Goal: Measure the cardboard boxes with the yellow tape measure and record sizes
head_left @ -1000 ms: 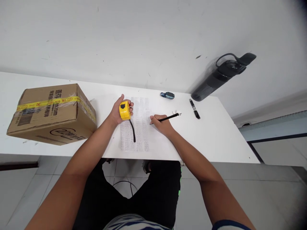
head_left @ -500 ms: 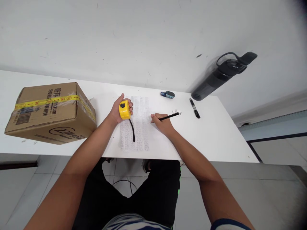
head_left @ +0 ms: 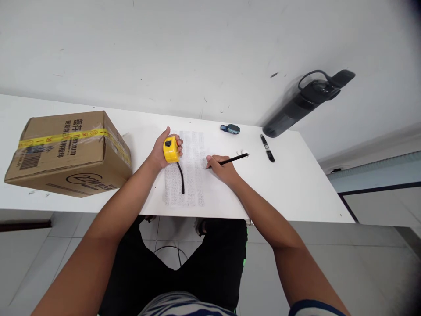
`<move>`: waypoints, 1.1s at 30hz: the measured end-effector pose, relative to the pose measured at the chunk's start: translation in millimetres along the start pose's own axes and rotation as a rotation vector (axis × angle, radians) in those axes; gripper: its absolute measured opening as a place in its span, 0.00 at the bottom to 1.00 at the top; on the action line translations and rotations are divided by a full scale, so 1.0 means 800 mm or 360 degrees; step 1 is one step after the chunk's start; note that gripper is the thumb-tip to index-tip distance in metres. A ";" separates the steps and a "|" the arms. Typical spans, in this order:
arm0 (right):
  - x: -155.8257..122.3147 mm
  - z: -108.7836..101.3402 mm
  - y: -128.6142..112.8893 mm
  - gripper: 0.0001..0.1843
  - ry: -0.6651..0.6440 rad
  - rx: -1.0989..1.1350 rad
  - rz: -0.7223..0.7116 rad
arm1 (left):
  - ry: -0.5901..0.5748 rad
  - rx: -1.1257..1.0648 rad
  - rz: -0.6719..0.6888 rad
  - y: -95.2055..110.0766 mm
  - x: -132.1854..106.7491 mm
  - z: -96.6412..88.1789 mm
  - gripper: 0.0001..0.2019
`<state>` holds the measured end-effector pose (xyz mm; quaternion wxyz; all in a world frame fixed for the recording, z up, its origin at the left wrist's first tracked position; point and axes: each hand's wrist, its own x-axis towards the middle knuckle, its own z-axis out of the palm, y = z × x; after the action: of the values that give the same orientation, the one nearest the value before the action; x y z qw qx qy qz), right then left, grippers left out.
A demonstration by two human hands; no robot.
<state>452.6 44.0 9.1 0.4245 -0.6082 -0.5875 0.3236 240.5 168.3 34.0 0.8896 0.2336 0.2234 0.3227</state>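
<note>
2 hands on printed sheet [head_left: 192,175]: left hand [head_left: 161,151] wrapped around yellow tape measure [head_left: 171,150], right hand [head_left: 222,169] pinching pencil [head_left: 230,160].

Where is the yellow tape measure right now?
In the head view the yellow tape measure is gripped in the left hand over the printed sheet, right of the cardboard box.

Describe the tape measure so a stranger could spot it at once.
On the white table, right of the cardboard box, lies a printed sheet. The tape measure sits at its far left corner, gripped by the left hand. Unlike the slim black pencil nearby, it is a chunky yellow case trailing a black strap.
</note>
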 end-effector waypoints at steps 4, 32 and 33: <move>0.000 -0.002 0.000 0.28 0.0198 -0.0026 -0.0045 | 0.0027 -0.0026 -0.0013 0.000 -0.001 0.002 0.26; 0.014 -0.008 0.033 0.21 0.0589 -0.0745 -0.0052 | 0.0023 0.0120 0.0021 0.000 0.002 -0.002 0.26; 0.015 -0.008 0.035 0.22 0.0598 -0.0767 -0.0053 | 0.0026 0.0125 0.0024 0.000 0.003 -0.002 0.26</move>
<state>472.1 56.2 -11.9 0.3744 -0.7310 -0.5683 0.0497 241.2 169.8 32.0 0.8755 0.2673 0.2414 0.3223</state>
